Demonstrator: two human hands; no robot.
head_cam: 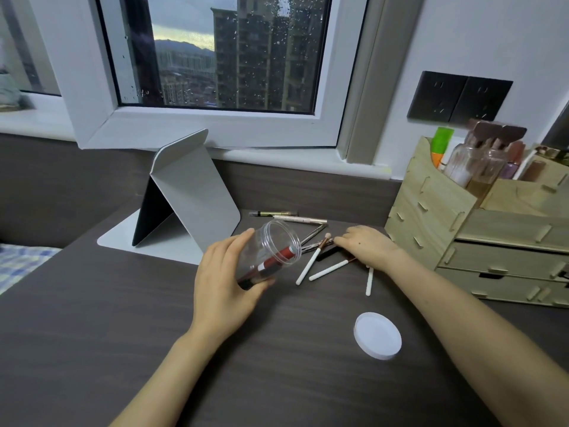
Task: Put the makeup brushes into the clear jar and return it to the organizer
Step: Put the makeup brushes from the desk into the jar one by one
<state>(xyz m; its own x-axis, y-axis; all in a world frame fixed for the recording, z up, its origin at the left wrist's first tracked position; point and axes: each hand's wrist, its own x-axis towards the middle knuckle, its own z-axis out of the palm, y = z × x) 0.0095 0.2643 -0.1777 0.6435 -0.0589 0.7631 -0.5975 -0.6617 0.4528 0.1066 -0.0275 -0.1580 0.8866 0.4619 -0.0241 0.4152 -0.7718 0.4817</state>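
Note:
My left hand (223, 274) grips the clear jar (271, 251), tilted with its mouth up and to the right. A red and black brush (267, 266) lies inside it. To the right, several white-handled makeup brushes (311, 265) lie loose on the dark desk. My right hand (368, 246) rests palm down over their far ends, fingers on the pile; whether it grips one I cannot tell. The jar's white lid (378, 335) lies flat near the front. The wooden organizer (431, 208) stands at the right.
A folded grey tablet stand (191, 192) sits behind the jar. Pens and pencils (292, 217) lie against the back edge of the desk. Bottles (468, 163) fill the organizer's top. The organizer has drawers (505, 258) below. A window is behind.

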